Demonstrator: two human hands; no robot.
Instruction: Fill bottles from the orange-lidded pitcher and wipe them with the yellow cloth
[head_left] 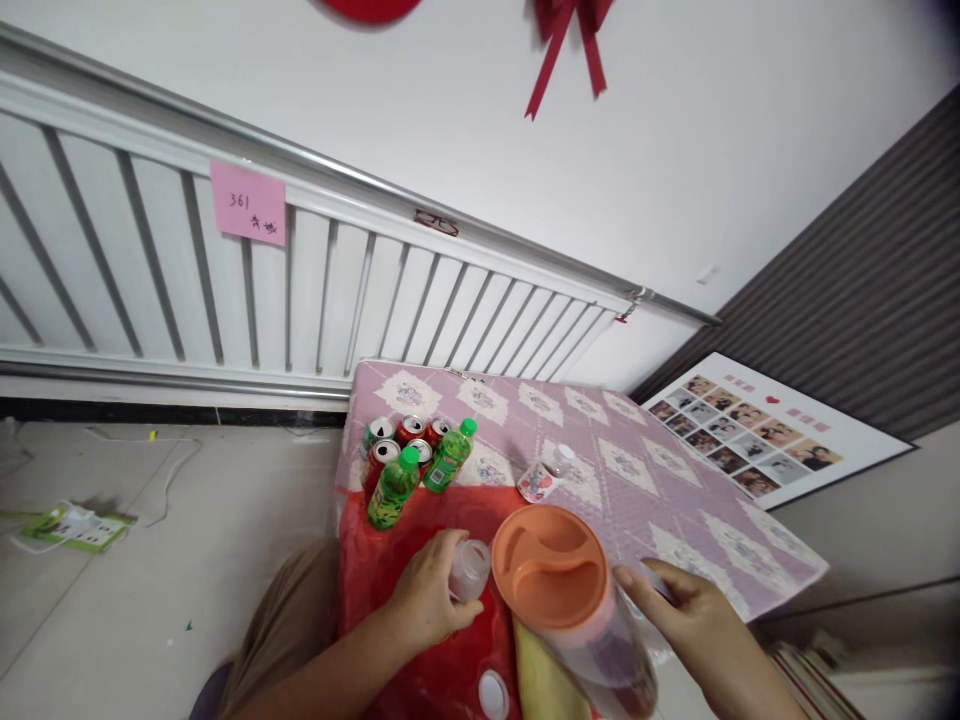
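My left hand point(431, 595) is closed around a small translucent bottle point(470, 568), whose uncapped mouth faces up toward me. In my right hand point(686, 615) is the handle of a clear plastic pitcher point(604, 655) with an orange lid point(551, 565). The pitcher leans left, its lid close to the bottle's mouth; whether they touch I cannot tell. Something dark shows low inside the pitcher. Below the bottle, a round white cap point(493, 695) lies on a red surface point(420, 650). A yellow cloth point(544, 680) is partly hidden under the pitcher.
Several opened drink cans point(411, 430) and two green-capped bottles point(394, 490) point(450, 457) cluster at the table's back left. Another clear, white-capped bottle point(547, 475) stands tilted-looking behind the pitcher. A purple patterned cloth point(637, 460) covers the table, beside a white radiator point(360, 300).
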